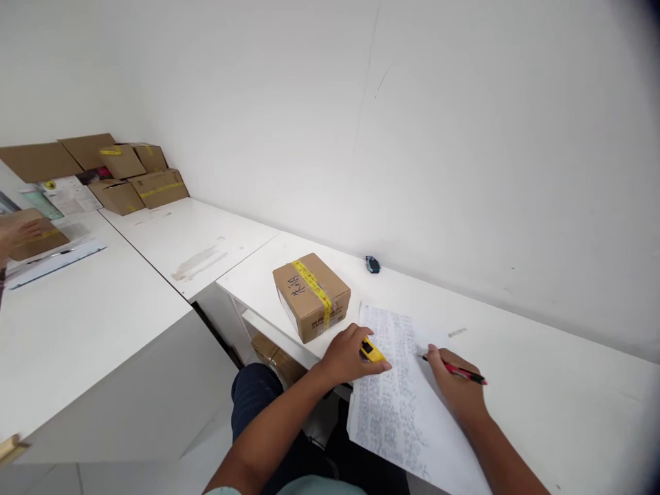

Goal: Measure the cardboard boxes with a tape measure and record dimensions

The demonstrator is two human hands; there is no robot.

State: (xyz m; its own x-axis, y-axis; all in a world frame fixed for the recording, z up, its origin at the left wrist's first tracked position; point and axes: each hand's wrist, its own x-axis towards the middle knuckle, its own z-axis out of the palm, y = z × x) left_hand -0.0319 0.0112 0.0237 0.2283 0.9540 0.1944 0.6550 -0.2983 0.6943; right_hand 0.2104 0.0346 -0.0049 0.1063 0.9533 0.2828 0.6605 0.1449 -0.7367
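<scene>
Presently, the right hand (456,381) grips a red pen (467,373), its tip at the written sheet (392,399) between both hands, long axis fore-and-aft. The left hand (346,354) clasps a yellow tool (373,351).

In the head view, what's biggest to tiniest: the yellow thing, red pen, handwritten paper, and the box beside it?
1. Handwritten paper
2. Box
3. Yellow thing and red pen: can't rank them; both are partly covered.

Bright, diffuse light across smooth white wall (464,137); dark vignetting at two and four o'clock. White handwritten paper sheet (399,402), five o'clock: script illegible.
</scene>
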